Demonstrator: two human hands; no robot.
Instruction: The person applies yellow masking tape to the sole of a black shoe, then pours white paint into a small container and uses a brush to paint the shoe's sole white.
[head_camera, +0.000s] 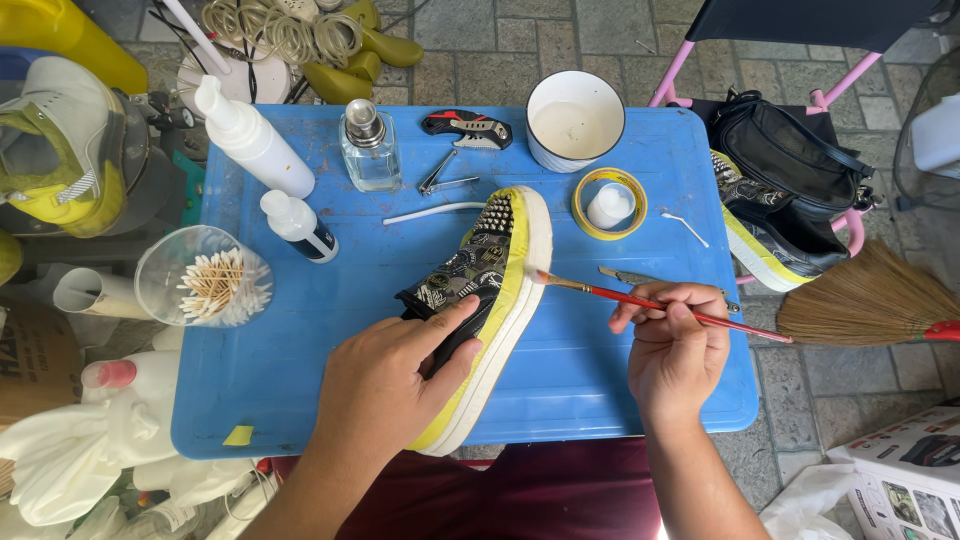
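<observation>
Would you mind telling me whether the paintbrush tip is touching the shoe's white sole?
Touching. The head view shows the paintbrush, held in the right hand, with its bristles meeting the shoe at the sole's edge, no gap visible.

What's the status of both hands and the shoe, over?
Left hand steadies the shoe on the blue table. Right hand holds the paintbrush, tip at the white sole. Nothing between brush and sole.

The blue table (300, 400) carries a white cup (575, 119), a yellow tape roll (609, 204), a glass bottle (369, 150), two white squeeze bottles (252, 138), and a cup of cotton swabs (205, 277). A broom (868, 300) lies at right.
</observation>
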